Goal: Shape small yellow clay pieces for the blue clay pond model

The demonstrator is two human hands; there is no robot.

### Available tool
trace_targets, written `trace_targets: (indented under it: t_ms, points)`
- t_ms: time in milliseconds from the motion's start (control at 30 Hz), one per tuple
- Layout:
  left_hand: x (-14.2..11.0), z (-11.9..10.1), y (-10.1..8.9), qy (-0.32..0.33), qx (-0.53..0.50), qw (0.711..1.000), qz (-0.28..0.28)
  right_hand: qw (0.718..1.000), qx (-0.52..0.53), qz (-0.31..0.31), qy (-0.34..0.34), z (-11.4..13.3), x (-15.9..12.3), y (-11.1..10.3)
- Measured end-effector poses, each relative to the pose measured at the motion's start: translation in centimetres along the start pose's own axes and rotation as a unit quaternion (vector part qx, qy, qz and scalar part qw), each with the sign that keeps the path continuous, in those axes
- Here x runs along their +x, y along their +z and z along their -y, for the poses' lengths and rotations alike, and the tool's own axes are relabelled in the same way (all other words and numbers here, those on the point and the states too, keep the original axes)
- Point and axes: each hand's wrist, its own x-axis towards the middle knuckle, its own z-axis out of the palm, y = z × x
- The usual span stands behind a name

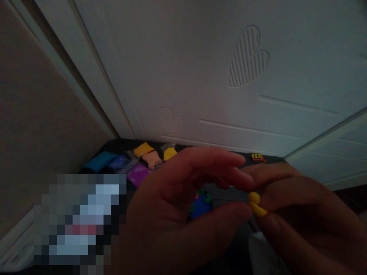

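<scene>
A small yellow clay piece (254,198), a rounded ball joined to a longer pointed lobe, is pinched between the thumb and fingers of my right hand (304,206). From the left, my left hand (183,214) curves toward it, thumb and fingers apart. Its fingertips are right beside the clay; whether they touch it I cannot make out. Through the gap in my left hand a blue clay shape (201,206) with green patches and a bit of pink shows on the dark surface, partly hidden.
Clay packets lie at the back left: teal (100,162), blue (118,163), orange (144,149), peach (151,159), yellow (170,154) and purple (138,175). A small red-and-yellow piece (258,157) sits far right. Behind stands a white panel (200,68) with carved hearts. A blurred-out patch (83,225) covers the lower left.
</scene>
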Motion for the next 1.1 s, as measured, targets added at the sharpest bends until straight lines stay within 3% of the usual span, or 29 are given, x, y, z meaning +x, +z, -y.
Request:
trace_targets:
  t_ms: [233,367,600,1100]
  points:
    - [0.1,0.4,0.0,0.015,-0.023,1.000,-0.001,0.999,0.021,0.038,-0.004,0.2,0.1,-0.5]
    - [0.2,-0.1,-0.1,0.004,0.001,1.000,0.030,0.998,0.028,0.060,-0.011,0.2,0.2,-0.6]
    - [0.2,-0.1,-0.2,0.041,-0.027,0.996,0.069,0.994,0.047,0.098,-0.007,0.1,0.5,-0.9]
    - [0.4,0.4,-0.4,0.012,-0.026,0.996,0.081,0.987,0.064,0.148,-0.019,0.0,0.8,-1.3]
